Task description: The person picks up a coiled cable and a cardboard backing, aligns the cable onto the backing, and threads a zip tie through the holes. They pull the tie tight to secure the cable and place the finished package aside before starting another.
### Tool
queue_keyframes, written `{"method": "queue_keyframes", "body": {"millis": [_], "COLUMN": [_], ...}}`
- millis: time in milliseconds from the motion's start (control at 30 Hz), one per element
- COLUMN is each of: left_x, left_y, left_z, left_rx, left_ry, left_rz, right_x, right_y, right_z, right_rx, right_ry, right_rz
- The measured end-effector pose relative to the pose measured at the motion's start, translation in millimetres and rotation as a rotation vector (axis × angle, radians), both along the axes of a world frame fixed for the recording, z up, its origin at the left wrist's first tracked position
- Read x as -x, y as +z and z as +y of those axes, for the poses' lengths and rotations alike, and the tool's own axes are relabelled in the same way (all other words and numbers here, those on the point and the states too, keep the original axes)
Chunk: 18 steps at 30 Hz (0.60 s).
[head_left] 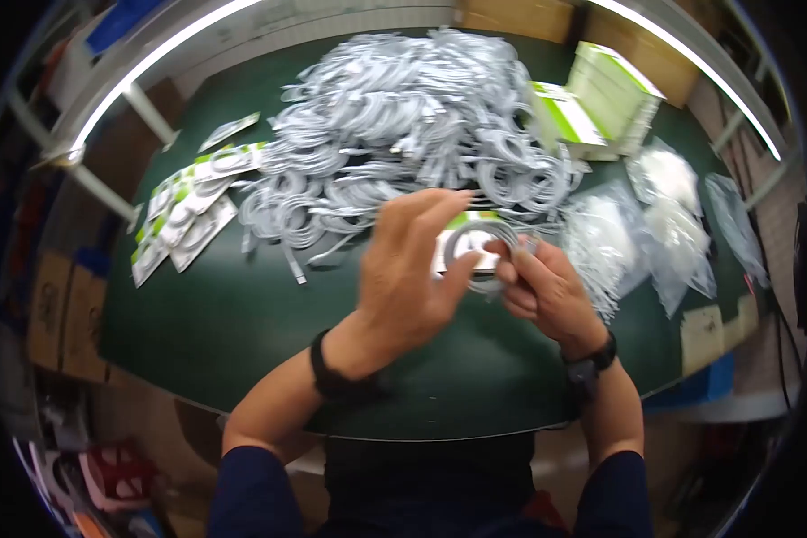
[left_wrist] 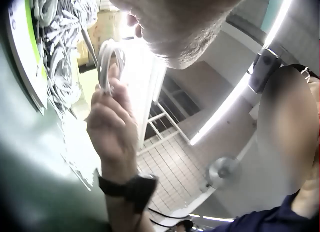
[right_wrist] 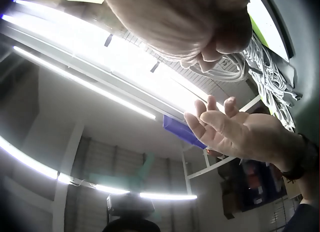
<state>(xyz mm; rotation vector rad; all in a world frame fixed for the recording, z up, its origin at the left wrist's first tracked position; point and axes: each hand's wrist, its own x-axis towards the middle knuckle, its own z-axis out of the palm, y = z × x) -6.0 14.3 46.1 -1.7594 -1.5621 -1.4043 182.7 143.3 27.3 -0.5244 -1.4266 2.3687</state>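
A coiled light-grey cable (head_left: 509, 231) is gripped by my right hand (head_left: 547, 291), fingers curled round one side of the loop. Beside it my left hand (head_left: 408, 273) is raised with fingers spread apart; in the right wrist view the left hand (right_wrist: 240, 132) holds nothing. The left wrist view shows the right hand (left_wrist: 112, 124) pinching the upright coil (left_wrist: 105, 67). Behind the coil in the head view lies a white and green card (head_left: 480, 216), partly hidden by the coil and fingers.
A large heap of coiled cables (head_left: 403, 108) covers the table's back. Packed cards (head_left: 188, 211) lie at the left. Green and white boxes (head_left: 614, 94) stand at the back right, near clear plastic bags (head_left: 681, 224) and loose white strips (head_left: 592, 264).
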Motion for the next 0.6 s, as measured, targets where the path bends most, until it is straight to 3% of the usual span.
{"method": "queue_keyframes", "body": {"millis": [100,167,200,300,333,433,600], "left_x": [-19,-25,-30,-40,-41,-39,-20], "left_y": [-3,-5,-11,-27,-28,-25,-50], "left_z": [-16,-19,-14,3,3,5,6], "left_rx": [0.101,1.023,1.016,0.850,0.857,0.418,0.250], "left_ry": [-0.236,-0.521,-0.541,-0.559,-0.552,-0.615,-0.644], "left_rz": [-0.254,-0.746,-0.738,-1.269,-1.268,-1.596,-1.725], "right_x": [-3,-3,-5,-6,-4,3,13], "right_y": [-12,-11,-9,-11,-13,-20,-32], "right_z": [16,20,22,17,14,4,-6], "right_rx": [0.065,0.129,0.113,0.121,0.129,0.039,-0.049], "right_ry": [-0.141,-0.172,-0.186,-0.132,-0.132,-0.098,-0.064], "right_rz": [0.136,0.261,0.259,0.287,0.291,0.217,0.127]}}
